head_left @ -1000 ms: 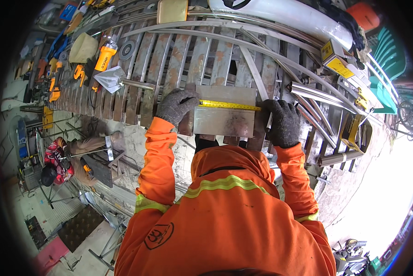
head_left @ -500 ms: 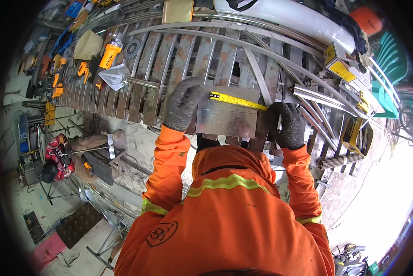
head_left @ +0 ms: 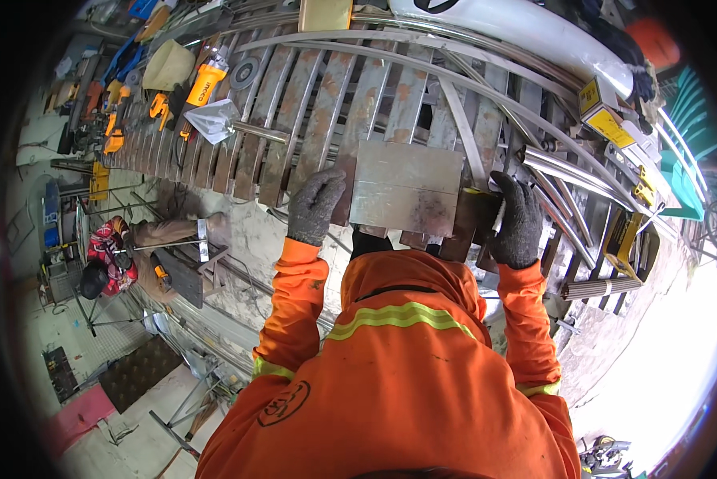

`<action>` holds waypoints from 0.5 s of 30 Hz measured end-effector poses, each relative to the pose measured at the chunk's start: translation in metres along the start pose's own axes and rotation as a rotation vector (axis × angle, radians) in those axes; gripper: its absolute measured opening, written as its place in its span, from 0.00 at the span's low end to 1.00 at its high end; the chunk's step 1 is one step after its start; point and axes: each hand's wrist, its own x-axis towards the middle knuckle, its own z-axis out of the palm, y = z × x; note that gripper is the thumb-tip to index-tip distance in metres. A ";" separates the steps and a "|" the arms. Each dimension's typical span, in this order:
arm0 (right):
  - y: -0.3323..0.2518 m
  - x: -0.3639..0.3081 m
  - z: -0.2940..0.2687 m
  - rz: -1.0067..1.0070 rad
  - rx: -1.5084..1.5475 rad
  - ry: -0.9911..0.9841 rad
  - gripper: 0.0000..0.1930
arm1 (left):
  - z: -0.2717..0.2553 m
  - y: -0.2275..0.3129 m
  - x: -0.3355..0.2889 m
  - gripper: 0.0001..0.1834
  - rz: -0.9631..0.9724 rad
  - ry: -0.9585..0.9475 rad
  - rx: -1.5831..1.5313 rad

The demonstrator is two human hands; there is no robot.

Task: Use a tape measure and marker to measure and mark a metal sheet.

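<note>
A flat grey sheet-metal plate (head_left: 406,188) lies on the slatted metal bench, with a thin line across it and a dark smudge at its lower right. Just off its left edge is my left hand (head_left: 316,206) in a dark grey knit glove, fingers loosely bent and apart from the thumb, holding nothing visible. To the right of the plate, my gloved right hand (head_left: 520,219) is closed around a tape measure; a short yellow bit of its blade (head_left: 477,191) shows by the fingertips. A slim whitish object (head_left: 500,215) also shows against that palm; its kind is unclear.
A yellow angle grinder (head_left: 205,86) and a grey disc (head_left: 245,73) lie at the far left of the bench. Long metal strips and tubes (head_left: 566,172) cross its far and right sides. A yellow box (head_left: 606,120) stands right. Another person (head_left: 115,255) works low at left.
The yellow tape blade that lay across the plate has drawn back to my right hand. My left hand has come off the plate's left edge. The whole view has shifted slightly.
</note>
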 end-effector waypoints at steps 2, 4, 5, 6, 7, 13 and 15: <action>-0.002 -0.004 -0.004 -0.004 -0.038 0.010 0.30 | 0.003 0.002 0.001 0.13 0.029 -0.020 0.029; -0.001 -0.006 -0.004 0.006 -0.003 0.014 0.31 | 0.004 0.002 0.004 0.13 0.069 -0.035 0.112; -0.001 -0.008 -0.004 0.012 0.012 0.016 0.32 | 0.005 0.002 0.005 0.13 0.089 -0.044 0.153; -0.002 -0.009 -0.005 -0.003 0.020 0.017 0.33 | 0.006 0.001 0.006 0.13 0.097 -0.049 0.173; -0.004 -0.011 -0.006 -0.016 0.027 0.021 0.34 | 0.006 0.000 0.007 0.13 0.106 -0.055 0.194; 0.000 -0.013 -0.004 -0.010 0.038 0.008 0.36 | 0.008 0.004 0.008 0.12 0.112 -0.068 0.206; 0.000 -0.013 -0.002 -0.009 0.043 0.004 0.36 | 0.007 0.002 0.008 0.12 0.126 -0.059 0.202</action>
